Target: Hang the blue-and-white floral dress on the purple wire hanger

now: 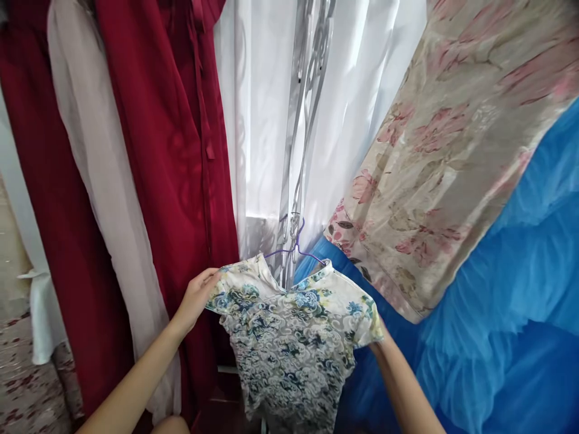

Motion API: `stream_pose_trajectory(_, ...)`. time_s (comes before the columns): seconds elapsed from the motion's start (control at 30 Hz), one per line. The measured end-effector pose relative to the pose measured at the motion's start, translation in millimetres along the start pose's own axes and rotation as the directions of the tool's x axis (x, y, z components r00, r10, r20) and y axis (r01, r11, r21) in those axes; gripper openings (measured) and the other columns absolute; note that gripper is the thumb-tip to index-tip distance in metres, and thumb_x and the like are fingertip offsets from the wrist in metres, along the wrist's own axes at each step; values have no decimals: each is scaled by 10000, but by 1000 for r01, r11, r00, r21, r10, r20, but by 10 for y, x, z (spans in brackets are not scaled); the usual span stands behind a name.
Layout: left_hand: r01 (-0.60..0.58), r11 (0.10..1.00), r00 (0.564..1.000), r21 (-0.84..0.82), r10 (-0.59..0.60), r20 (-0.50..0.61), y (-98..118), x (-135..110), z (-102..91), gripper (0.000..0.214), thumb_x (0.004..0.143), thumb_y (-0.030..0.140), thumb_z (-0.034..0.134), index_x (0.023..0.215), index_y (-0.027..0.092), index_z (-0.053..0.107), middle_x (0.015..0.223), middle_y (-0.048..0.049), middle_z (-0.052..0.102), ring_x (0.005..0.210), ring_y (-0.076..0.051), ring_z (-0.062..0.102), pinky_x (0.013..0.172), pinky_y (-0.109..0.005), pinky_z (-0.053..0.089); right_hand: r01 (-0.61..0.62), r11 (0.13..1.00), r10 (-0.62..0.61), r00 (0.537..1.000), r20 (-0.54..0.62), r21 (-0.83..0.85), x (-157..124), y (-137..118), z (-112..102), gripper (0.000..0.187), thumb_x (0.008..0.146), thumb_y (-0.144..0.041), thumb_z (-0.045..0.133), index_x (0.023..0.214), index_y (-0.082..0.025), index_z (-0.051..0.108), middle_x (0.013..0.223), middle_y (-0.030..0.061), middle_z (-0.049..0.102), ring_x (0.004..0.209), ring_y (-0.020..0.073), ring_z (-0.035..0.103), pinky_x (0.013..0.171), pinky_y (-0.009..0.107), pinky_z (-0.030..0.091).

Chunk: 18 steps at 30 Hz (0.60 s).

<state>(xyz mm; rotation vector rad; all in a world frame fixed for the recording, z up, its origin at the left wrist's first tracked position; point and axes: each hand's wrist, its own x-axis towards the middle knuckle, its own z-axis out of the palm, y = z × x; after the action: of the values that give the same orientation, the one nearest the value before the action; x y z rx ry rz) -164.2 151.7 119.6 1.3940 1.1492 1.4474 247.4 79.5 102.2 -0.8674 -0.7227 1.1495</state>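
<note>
A short-sleeved floral top (289, 355) in white, grey, blue and green hangs in front of me on a thin purple hanger (297, 244). Its lower end runs out of the picture. At the left sleeve, my left hand (199, 295) grips the fabric, with the fingertips bent over the sleeve's upper edge. My right hand (377, 340) reaches the opposite sleeve from below; its fingers are hidden behind the cloth, so their hold does not show. The hanger's hook meets some shiny metal strips (301, 120) above the neckline.
Dark red garments (167, 120) and a pale sheer sleeve (104, 150) hang on the left. White cloth (262, 108) fills the back. Right of centre hangs a beige garment with pink flowers (429, 157), beside ruffled blue fabric (488, 301). Flower-patterned cloth (27, 374) lies low at far left.
</note>
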Motion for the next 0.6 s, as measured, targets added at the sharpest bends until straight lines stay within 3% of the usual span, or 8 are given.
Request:
stream_pose_trajectory(0.1, 51, 989, 998, -141, -55, -27, -18, -141, -61, 452, 748, 512, 791, 1011, 150, 722, 863, -49, 727, 738, -179, 640, 638, -231, 479, -139, 990, 139, 990, 4, -18, -174, -113, -69, 495, 682, -615, 813, 906, -175, 786, 783, 91, 788, 907, 341, 750, 783, 444, 614)
stream_pose_trajectory(0.23, -31, 955, 977, -296, -34, -212, 264, -209, 71, 458, 723, 498, 822, 1009, 152, 732, 869, -49, 735, 736, -176, 657, 620, -225, 500, -47, 999, 46, 998, -48, -23, -296, -317, 127, 438, 696, -452, 865, 1004, -157, 767, 922, 90, 806, 956, 325, 750, 821, 400, 612)
stream_pose_trajectory(0.33, -139, 957, 975, -254, 88, -202, 671, -203, 235, 505, 806, 501, 747, 1192, 181, 690, 1083, -84, 733, 928, -241, 695, 773, -303, 561, 70, 996, -58, 981, -185, 55, -279, -445, 268, 433, 722, -466, 836, 1012, -157, 745, 944, 80, 801, 947, 309, 749, 824, 388, 615)
stream_pose_trajectory(0.4, -280, 957, 951, -72, 267, -156, 902, -187, 325, 579, 838, 451, 721, 1357, 228, 590, 1300, -94, 657, 1139, -284, 646, 961, -382, 531, 149, 988, -132, 949, -287, 39, -327, -465, 249, 453, 751, -523, 793, 1044, -184, 729, 968, 68, 795, 952, 299, 745, 823, 386, 617)
stream_pose_trajectory(0.43, -371, 925, 917, 82, 379, -124, 975, -173, 359, 636, 834, 411, 724, 1418, 250, 532, 1400, -94, 592, 1249, -304, 584, 1057, -422, 476, 168, 986, -162, 942, -294, -4, -392, -448, 206, 481, 760, -563, 768, 1075, -203, 723, 975, 69, 791, 959, 302, 741, 821, 392, 618)
stream_pose_trajectory(0.5, -530, 737, 812, 420, 584, -1, 995, -134, 411, 720, 801, 314, 733, 1469, 272, 467, 1521, -87, 471, 1412, -340, 418, 1199, -506, 301, 160, 979, -183, 961, -207, -125, -618, -361, 89, 566, 740, -635, 744, 1147, -242, 715, 959, 85, 786, 973, 331, 730, 812, 419, 617)
stream_pose_trajectory(0.57, -623, 502, 727, 599, 655, 207, 834, -98, 460, 743, 780, 237, 704, 1476, 276, 447, 1523, -88, 460, 1446, -354, 356, 1243, -572, 132, 108, 976, -128, 987, -97, -189, -945, -232, -9, 620, 641, -631, 812, 1140, -272, 737, 868, 101, 779, 942, 381, 725, 772, 459, 616)
stream_pose_trajectory(0.6, -661, 441, 705, 607, 642, 301, 694, -90, 492, 733, 779, 224, 686, 1471, 269, 446, 1486, -98, 492, 1422, -354, 386, 1241, -590, 111, 76, 976, -87, 995, -47, -205, -1127, -164, -35, 631, 590, -622, 842, 1123, -296, 749, 824, 96, 772, 912, 399, 725, 737, 478, 615)
